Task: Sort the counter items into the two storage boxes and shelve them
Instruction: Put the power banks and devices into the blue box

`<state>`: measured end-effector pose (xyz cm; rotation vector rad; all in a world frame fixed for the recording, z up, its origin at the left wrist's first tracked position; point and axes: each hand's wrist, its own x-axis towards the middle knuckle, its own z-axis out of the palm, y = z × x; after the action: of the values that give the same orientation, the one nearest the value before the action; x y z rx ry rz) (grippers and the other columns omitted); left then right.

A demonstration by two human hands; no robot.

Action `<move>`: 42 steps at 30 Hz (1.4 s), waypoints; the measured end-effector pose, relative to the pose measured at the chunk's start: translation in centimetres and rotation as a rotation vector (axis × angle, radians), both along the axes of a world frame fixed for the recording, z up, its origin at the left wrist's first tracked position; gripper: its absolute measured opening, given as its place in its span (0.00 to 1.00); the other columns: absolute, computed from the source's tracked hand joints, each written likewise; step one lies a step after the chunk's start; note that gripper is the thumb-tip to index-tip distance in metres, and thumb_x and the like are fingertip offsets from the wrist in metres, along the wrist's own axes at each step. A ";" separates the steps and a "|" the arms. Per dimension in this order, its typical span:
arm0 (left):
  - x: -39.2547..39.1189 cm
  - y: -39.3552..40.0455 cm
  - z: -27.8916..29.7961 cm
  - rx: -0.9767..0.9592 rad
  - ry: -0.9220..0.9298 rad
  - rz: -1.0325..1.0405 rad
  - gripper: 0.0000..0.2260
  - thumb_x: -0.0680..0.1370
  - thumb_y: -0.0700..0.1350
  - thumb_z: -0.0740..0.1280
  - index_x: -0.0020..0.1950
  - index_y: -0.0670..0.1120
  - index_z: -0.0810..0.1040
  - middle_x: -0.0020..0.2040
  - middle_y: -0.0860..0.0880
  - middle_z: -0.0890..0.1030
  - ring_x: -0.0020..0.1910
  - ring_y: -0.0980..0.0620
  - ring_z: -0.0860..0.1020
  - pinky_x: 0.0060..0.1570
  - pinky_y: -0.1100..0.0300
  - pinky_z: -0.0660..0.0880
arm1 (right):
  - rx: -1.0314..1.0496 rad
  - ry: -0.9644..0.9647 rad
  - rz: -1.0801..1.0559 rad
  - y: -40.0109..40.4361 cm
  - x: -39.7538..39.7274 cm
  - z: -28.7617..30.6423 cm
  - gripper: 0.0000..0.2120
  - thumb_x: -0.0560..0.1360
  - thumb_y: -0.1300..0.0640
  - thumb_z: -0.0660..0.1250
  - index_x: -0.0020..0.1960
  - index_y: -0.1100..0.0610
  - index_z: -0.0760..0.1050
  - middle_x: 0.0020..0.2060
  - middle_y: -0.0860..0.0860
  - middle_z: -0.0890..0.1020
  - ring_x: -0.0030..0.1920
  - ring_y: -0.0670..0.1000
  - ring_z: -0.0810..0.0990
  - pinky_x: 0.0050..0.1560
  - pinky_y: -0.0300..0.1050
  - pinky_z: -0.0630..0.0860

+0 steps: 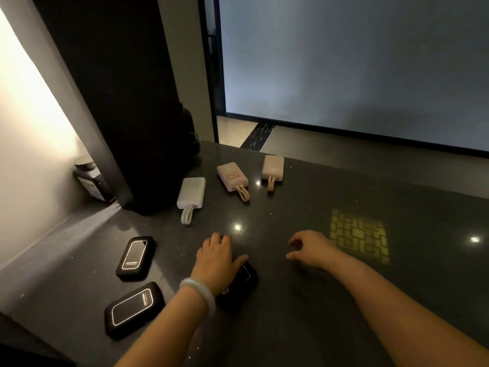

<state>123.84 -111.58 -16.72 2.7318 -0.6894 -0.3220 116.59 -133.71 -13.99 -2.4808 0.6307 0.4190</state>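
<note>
On the dark counter (304, 300) lie three black power banks: one at far left (135, 258), one nearer me (133, 309), and a third (239, 286) under my left hand (215, 258), which rests flat on top of it. Farther back lie a white power bank with a looped cable (191, 193) and two pink ones (232, 177) (273, 168). My right hand (309, 250) hovers over bare counter with fingers loosely curled and nothing in it. No storage box is in view.
A tall black column (127, 115) stands at the back left, with a dark jar (88, 178) beside it against the wall. A yellow patterned light patch (360, 235) falls on the counter at right. The counter's far edge drops to the floor.
</note>
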 end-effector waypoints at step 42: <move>12.2 -13.4 -3.1 0.042 0.001 0.125 0.39 0.72 0.64 0.66 0.74 0.65 0.43 0.71 0.40 0.57 0.69 0.37 0.59 0.67 0.42 0.61 | -0.167 -0.232 -0.075 -5.8 11.0 -4.1 0.41 0.68 0.50 0.72 0.75 0.46 0.53 0.73 0.52 0.57 0.69 0.57 0.62 0.67 0.49 0.64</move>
<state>136.06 -125.02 -19.85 2.7983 -0.5143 -0.3125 127.62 -139.55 -18.06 -2.6014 0.6841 0.0493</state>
